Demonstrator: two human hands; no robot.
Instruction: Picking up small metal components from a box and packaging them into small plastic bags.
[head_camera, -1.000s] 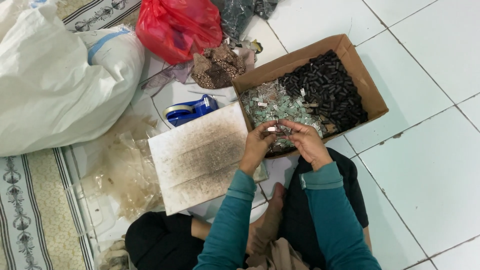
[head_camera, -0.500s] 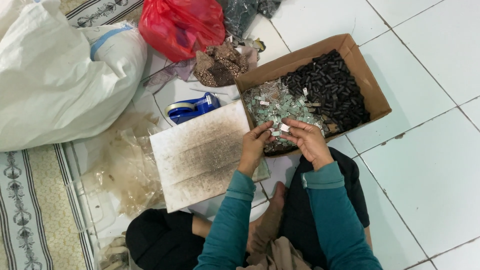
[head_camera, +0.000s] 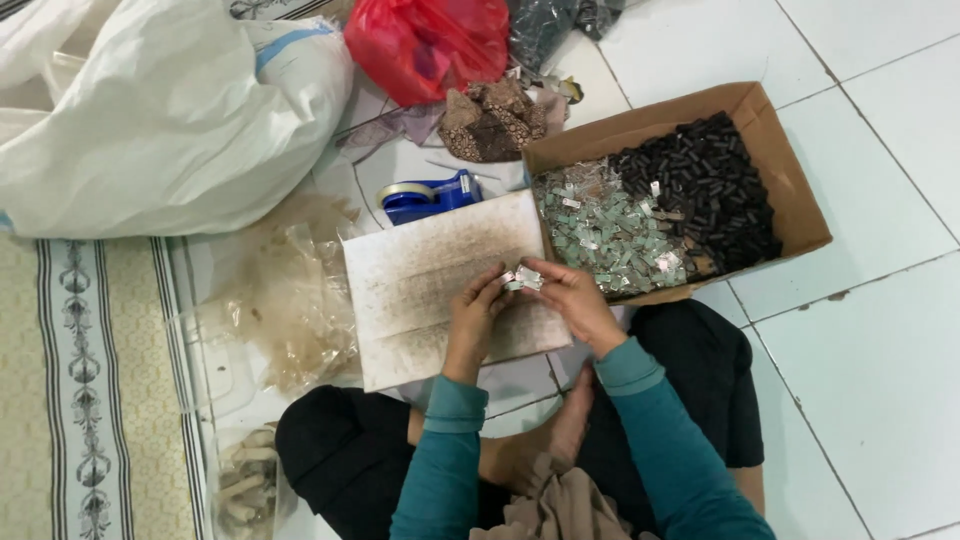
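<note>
Both hands are sitting lower and nearer the body than half a second ago, having drawn back from the cardboard box (head_camera: 790, 190) to hover over the pale board (head_camera: 430, 290) lying across the lap. The left hand (head_camera: 478, 318) and right hand (head_camera: 570, 300) are meeting fingertip to fingertip, and the fingers of each are pinching together on a small clear packet (head_camera: 522, 279) held between them, just above the board's upper right corner. Holding it there is probably giving a flat surface underneath, so anything slipping loose lands on the board and not the floor.

Just beyond the hands, the box is lying open, with a heap of similar clear packets (head_camera: 605, 230) filling its near side and a pile of small dark pieces (head_camera: 710, 195) filling its far side, both within easy reach of the right hand. A blue tape dispenser (head_camera: 430, 196) is resting just beyond the board's far edge. Crumpled clear bags (head_camera: 290, 300) are spreading out on the left, a big white sack (head_camera: 160, 120) and a red bag (head_camera: 430, 45) are lying farther off. Nothing is blocking the path between hands and box.
</note>
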